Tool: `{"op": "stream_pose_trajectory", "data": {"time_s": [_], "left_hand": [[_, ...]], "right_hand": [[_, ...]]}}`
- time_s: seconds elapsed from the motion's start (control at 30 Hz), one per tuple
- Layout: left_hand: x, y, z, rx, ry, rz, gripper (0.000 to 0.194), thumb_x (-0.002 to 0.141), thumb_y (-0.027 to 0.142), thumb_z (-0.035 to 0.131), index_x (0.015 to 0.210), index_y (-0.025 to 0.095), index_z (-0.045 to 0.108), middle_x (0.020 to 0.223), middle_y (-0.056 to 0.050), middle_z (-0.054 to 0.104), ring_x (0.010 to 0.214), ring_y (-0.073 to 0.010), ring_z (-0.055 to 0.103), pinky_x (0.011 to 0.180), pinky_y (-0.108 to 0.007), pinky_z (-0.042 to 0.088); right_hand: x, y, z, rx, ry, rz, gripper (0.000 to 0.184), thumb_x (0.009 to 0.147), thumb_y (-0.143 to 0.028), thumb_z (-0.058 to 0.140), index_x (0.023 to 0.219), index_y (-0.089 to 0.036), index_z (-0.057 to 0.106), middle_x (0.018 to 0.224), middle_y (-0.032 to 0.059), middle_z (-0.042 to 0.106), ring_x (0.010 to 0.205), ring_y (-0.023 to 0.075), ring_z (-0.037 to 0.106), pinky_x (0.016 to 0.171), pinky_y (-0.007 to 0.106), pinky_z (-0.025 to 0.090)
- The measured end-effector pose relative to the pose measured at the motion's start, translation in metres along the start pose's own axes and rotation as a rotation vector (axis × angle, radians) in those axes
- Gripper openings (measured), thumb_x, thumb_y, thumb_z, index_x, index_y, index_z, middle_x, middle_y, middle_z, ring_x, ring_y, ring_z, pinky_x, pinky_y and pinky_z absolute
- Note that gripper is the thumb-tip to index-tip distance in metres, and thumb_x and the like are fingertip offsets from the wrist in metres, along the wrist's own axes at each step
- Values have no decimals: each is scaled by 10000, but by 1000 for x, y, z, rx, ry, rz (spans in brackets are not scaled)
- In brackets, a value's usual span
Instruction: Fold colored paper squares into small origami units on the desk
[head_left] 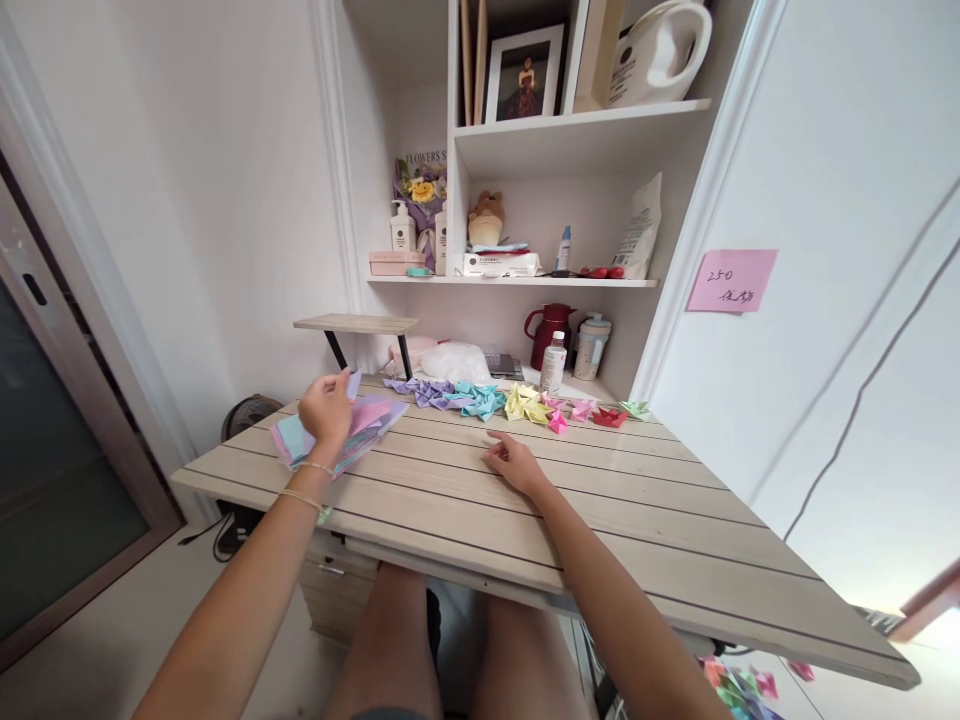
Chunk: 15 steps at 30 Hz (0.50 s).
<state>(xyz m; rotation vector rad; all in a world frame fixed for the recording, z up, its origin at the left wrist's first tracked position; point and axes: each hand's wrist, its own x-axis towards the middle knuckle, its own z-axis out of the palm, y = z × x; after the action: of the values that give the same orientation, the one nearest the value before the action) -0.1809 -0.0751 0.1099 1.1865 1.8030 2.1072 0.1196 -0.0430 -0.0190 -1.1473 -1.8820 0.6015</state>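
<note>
My left hand (326, 408) is raised over the left part of the desk. Its fingers are closed on a small purple sheet of paper (354, 382). Beneath that hand lies a loose pile of coloured paper (294, 438) in pink, blue and purple, partly hidden by the wrist. My right hand (514, 462) rests near the middle of the desktop, fingers loosely bent and apart, holding nothing. Beyond it runs a row of folded paper figures: purple ones (431, 393), blue ones (480, 401), yellow ones (527, 404), pink, red (608, 417) and green.
A small raised stand (356, 324) is at the desk's back left. Behind the row are a white-capped bottle (553, 364), a red jug (550, 335), a tumbler (592, 348) and a plastic bag (456, 361). Shelves (517, 283) rise above. More folded papers (739, 690) lie below the desk at right.
</note>
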Motion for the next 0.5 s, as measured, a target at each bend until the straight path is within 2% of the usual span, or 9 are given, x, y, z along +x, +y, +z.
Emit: {"op": "stream_pose_trajectory", "data": {"time_s": [0.1,0.2,0.23,0.27,0.37,0.5], "left_hand": [[-22,21,20,19,-128,219,258,776,387,547,835,152,635,699,-8,633,655,-124,564,630,-246,395],[-53,28,50,40,-260,367,201,710,390,633,750,196,667,690,-3,658,675,-139,572,637,-245,374],[-65,28,60,56,-304,415,177,701,378,646,722,204,671,684,-6,663,653,-142,569,610,-246,362],[-77,26,70,121,-378,524,166,734,366,617,729,209,673,698,-14,670,633,-144,569,578,-248,346],[-110,17,91,237,-512,746,201,794,349,552,721,201,665,665,-28,668,584,-145,569,514,-252,311],[-138,10,106,203,-587,827,174,815,319,530,739,225,654,717,-1,679,627,-131,588,542,-240,346]], "right_hand": [[0,-2,-3,113,76,-7,809,687,-333,638,1370,-210,221,827,23,669,687,165,608,692,320,487],[1,-4,-11,178,235,-35,928,664,-392,650,1397,-229,105,901,49,657,661,169,597,653,339,501],[1,-4,-14,168,284,-44,935,661,-399,649,1399,-229,100,918,59,653,650,171,594,638,340,502],[1,-5,-17,143,316,-49,938,659,-400,650,1401,-221,105,912,64,653,629,172,591,623,338,501],[0,-6,-23,12,301,-59,920,649,-376,662,1397,-184,162,804,45,662,558,175,577,598,331,488],[0,-6,-25,-42,304,-142,742,687,-362,626,1342,-195,321,890,53,666,706,207,608,694,347,479]]}}
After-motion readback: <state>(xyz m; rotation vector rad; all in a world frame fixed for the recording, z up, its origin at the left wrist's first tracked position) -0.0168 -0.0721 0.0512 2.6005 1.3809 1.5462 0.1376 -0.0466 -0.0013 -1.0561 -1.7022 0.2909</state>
